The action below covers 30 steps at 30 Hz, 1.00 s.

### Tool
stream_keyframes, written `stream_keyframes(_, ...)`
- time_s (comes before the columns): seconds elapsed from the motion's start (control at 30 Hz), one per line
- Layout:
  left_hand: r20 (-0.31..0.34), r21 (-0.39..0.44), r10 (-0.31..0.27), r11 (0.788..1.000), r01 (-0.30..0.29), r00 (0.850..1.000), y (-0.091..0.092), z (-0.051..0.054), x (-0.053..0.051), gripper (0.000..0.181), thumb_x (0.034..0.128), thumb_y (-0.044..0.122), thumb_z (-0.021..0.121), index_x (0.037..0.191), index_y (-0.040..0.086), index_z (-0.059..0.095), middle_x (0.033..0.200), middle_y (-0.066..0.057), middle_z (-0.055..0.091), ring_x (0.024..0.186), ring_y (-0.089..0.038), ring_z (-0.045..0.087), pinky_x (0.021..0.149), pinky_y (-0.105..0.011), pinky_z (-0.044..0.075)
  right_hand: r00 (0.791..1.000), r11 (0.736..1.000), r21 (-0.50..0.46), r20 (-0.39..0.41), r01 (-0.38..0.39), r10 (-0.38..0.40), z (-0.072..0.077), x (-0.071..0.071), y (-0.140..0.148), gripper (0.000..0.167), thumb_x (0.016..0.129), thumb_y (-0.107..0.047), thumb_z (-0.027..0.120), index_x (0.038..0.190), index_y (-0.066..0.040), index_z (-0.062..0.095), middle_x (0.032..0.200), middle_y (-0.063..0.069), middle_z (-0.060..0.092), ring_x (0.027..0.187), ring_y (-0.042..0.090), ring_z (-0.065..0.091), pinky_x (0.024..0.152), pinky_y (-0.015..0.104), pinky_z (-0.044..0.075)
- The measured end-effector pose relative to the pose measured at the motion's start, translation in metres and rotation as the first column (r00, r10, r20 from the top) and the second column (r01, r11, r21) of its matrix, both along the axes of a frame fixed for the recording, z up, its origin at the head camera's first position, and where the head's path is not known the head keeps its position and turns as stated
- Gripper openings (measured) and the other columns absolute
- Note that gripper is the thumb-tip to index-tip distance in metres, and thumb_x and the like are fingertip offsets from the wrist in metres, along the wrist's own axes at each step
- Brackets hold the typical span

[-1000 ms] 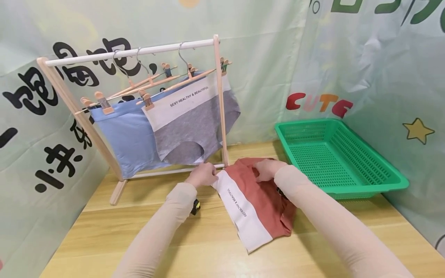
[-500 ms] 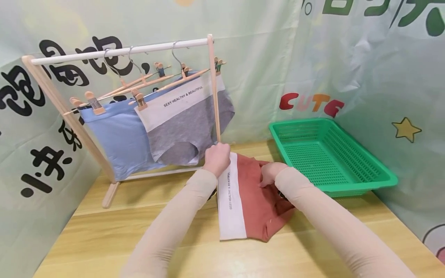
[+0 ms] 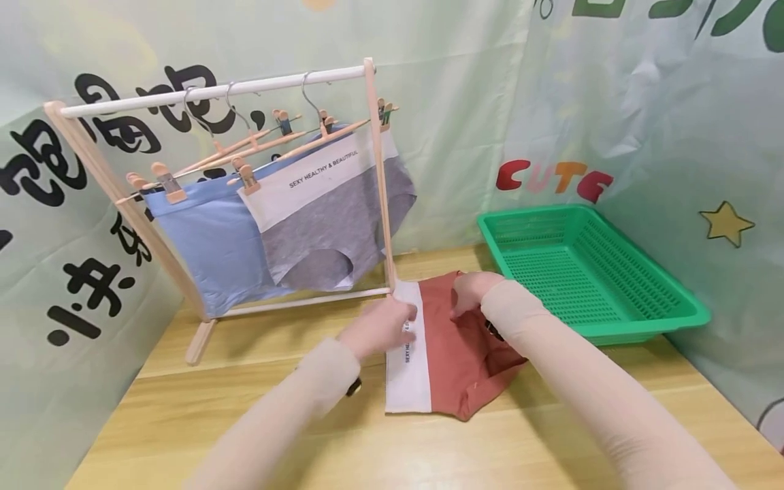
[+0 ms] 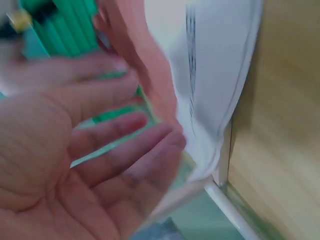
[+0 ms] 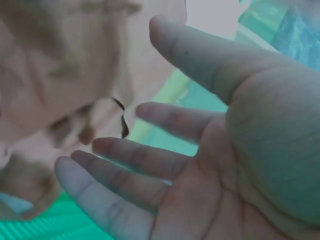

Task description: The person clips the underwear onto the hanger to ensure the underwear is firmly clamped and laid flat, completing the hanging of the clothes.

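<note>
A pair of rust-red underpants (image 3: 450, 354) lies on the table, its white printed waistband (image 3: 407, 391) facing left. Over that waistband hovers my left hand (image 3: 381, 328), fingers loosely bent; the left wrist view shows nothing in its palm. My right hand (image 3: 476, 289) is at the upper right of the rust-red cloth. In the right wrist view its fingers (image 5: 117, 157) are spread and straight beside the fabric; whether they touch it is hard to tell. Grey underpants (image 3: 324, 224) and blue underpants (image 3: 211, 231) hang from clip hangers (image 3: 324, 136) to the left.
A wooden rack (image 3: 382, 184) with a white top rail (image 3: 214, 90) stands at the back left, its right foot near the cloth. The green plastic basket (image 3: 643, 327) sits at the back right. Printed curtain (image 3: 453, 136) lines the table's back and sides.
My left hand smoothed the waistband from slanted to straight, then let go and drew back toward the lower left. The right hand stayed by the rust-red underpants.
</note>
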<state>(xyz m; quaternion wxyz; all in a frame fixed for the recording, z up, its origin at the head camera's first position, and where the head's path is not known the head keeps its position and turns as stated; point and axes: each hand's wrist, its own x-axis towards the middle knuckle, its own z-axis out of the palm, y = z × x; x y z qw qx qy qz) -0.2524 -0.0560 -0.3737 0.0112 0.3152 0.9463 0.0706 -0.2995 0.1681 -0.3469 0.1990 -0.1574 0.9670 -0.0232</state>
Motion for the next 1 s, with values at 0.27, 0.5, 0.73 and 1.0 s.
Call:
stream_keyframes(0.27,0.049,-0.113,-0.072,0.991,0.077,0.996,-0.010,-0.025,0.057,0.043,0.0796,0.044,0.094,0.106,0.017,0.074,0.089,0.007,0.069,0.073,-0.013,0.062,0.062,-0.032,0.050,0.999,0.999,0.016,0.029,0.043,-0.043,-0.021,-0.011,0.011,0.091,0.089,-0.047,0.084,0.160,-0.005,0.046,0.162,0.019,0.053,0.148,0.041,0.050,0.120,0.057,0.046)
stream_keyframes(0.5,-0.010,-0.116,-0.059,0.992,0.057,0.998,-0.006,-0.034,0.064,0.049,0.0801,0.052,0.093,0.108,0.017,0.073,0.093,0.005,0.069,0.079,-0.015,0.067,0.060,-0.032,0.051,0.992,0.995,-0.037,0.093,0.093,-0.089,-0.031,-0.027,0.021,0.102,0.089,-0.048,0.084,0.168,-0.008,0.033,0.174,0.019,0.034,0.161,0.045,0.029,0.127,0.061,0.035)
stream_keyframes(0.73,-0.045,-0.155,-0.061,0.987,0.053,0.997,-0.003,-0.037,0.069,0.052,0.0808,0.055,0.091,0.108,0.015,0.073,0.091,0.002,0.068,0.078,-0.017,0.069,0.060,-0.033,0.054,0.999,1.000,-0.016,0.038,0.004,-0.004,-0.021,-0.013,0.015,0.078,0.094,-0.038,0.082,0.156,-0.002,0.051,0.156,0.021,0.057,0.144,0.039,0.054,0.119,0.055,0.048)
stream_keyframes(1.0,-0.093,-0.179,-0.048,0.983,0.031,0.994,-0.010,-0.034,0.067,0.056,0.0810,0.058,0.090,0.109,0.013,0.072,0.089,-0.001,0.068,0.077,-0.020,0.070,0.062,-0.034,0.057,0.987,0.984,-0.079,-0.042,-0.161,0.158,0.017,0.060,-0.014,0.018,0.086,-0.008,0.088,0.101,-0.009,0.078,0.093,0.002,0.076,0.081,0.015,0.067,0.075,0.031,0.061)
